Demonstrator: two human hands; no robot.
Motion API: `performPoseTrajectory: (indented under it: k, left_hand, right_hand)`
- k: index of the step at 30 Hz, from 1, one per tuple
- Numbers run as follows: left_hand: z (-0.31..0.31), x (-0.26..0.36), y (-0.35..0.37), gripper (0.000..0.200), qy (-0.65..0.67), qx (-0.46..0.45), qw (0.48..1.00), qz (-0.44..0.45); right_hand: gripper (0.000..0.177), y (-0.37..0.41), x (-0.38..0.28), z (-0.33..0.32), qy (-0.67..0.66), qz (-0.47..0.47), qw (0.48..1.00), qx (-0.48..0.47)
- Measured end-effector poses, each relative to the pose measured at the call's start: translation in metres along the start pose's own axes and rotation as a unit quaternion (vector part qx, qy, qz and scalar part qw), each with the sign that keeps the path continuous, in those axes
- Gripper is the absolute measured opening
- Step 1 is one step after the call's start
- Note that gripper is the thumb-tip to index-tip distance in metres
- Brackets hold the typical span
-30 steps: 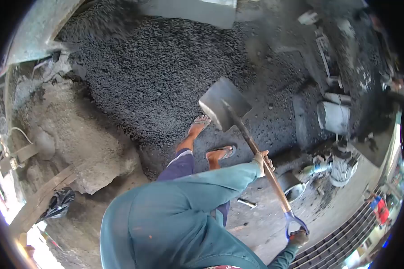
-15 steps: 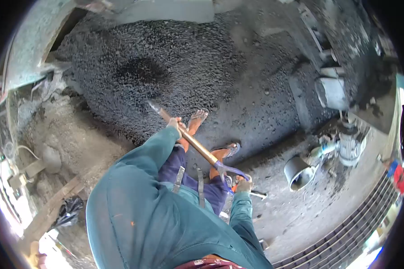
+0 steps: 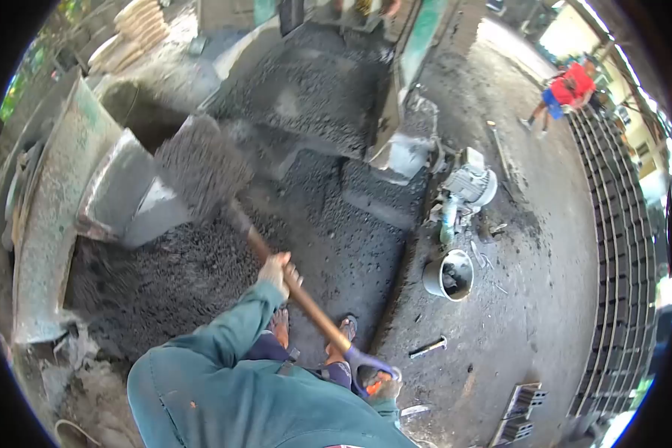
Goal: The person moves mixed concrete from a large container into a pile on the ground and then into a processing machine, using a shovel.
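Both my hands are on a shovel (image 3: 317, 317) with a wooden shaft and a purple D-shaped handle. My left hand (image 3: 279, 273) wraps around the shaft partway down, and my right hand (image 3: 385, 384) grips the handle close to my body. The shovel blade is heaped with a dark gritty mix (image 3: 209, 166), blurred by motion. This load overlaps the edge of a grey metal chute (image 3: 116, 183) at the left in this view. Below the blade spreads a pile of the same dark mix (image 3: 172, 280), beside my feet.
A motor (image 3: 470, 185) and a bucket (image 3: 429, 278) stand to the right, with a hammer (image 3: 429, 347) on the floor nearer me. A person in red (image 3: 573, 84) is at the far right, by long racks of dark blocks (image 3: 618, 261). Stacked bags (image 3: 131, 37) sit far left.
The shovel blade has come up out of the pile carrying a load and swung forward to the chute. My view has tilted up and turned, bringing the chute and the person in red into sight.
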State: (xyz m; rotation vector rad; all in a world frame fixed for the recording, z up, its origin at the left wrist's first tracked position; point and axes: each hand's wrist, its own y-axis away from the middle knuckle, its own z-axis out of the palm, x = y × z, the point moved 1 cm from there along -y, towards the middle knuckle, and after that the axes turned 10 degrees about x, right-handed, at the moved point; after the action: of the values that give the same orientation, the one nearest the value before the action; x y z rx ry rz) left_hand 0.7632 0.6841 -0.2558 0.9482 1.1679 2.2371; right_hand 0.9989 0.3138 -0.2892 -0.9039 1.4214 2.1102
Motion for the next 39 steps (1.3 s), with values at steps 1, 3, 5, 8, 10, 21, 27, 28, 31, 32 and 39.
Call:
performPoseTrajectory:
  k: [1, 3, 5, 8, 10, 21, 27, 28, 31, 32, 39]
  left_hand:
    - [0.051, 0.021, 0.012, 0.02, -0.026, -0.082, 0.996, 0.032]
    - [0.145, 0.054, 0.018, 0.024, -0.029, -0.207, 0.978, 0.026]
    - [0.229, 0.074, -0.002, 0.026, -0.046, -0.285, 0.957, 0.004]
    - [0.315, 0.089, 0.005, 0.02, -0.079, -0.319, 0.944, 0.044]
    - [0.346, 0.092, 0.0, 0.019, -0.12, -0.244, 0.96, 0.069]
    - [0.179, 0.086, 0.06, 0.028, -0.005, -0.353, 0.933, 0.073]
    - [0.023, -0.033, -0.014, 0.022, 0.179, -0.162, 0.965, -0.098]
    - [0.03, -0.056, -0.022, 0.023, 0.189, -0.051, 0.97, -0.147]
    - [0.041, -0.143, -0.068, 0.026, 0.235, -0.077, 0.941, -0.232]
    - [0.043, -0.163, -0.079, 0.025, 0.298, -0.074, 0.906, -0.292]
    - [-0.219, -0.094, -0.19, 0.013, 0.371, 0.148, 0.911, -0.106]
  right_hand:
    - [0.023, 0.001, -0.011, 0.031, -0.039, -0.082, 0.995, -0.029]
    - [0.025, 0.013, -0.048, 0.098, -0.062, -0.206, 0.976, -0.02]
    - [0.028, 0.018, -0.084, 0.16, -0.012, -0.354, 0.934, 0.037]
    - [0.02, 0.025, -0.119, 0.225, 0.2, -0.67, 0.71, 0.089]
    - [0.015, 0.032, -0.142, 0.272, 0.223, -0.785, 0.576, -0.047]
    - [0.015, -0.052, -0.111, 0.162, 0.375, -0.548, 0.737, -0.124]
    - [0.023, -0.116, -0.072, -0.004, 0.188, -0.103, 0.976, 0.041]
    - [0.023, -0.116, -0.098, 0.006, 0.188, -0.12, 0.971, 0.092]
    - [0.008, -0.185, -0.21, -0.042, 0.327, -0.155, 0.918, 0.165]
    - [0.009, -0.22, -0.248, -0.047, 0.404, -0.247, 0.861, 0.183]
    - [0.018, -0.118, 0.009, 0.252, 0.613, -0.116, 0.768, -0.143]
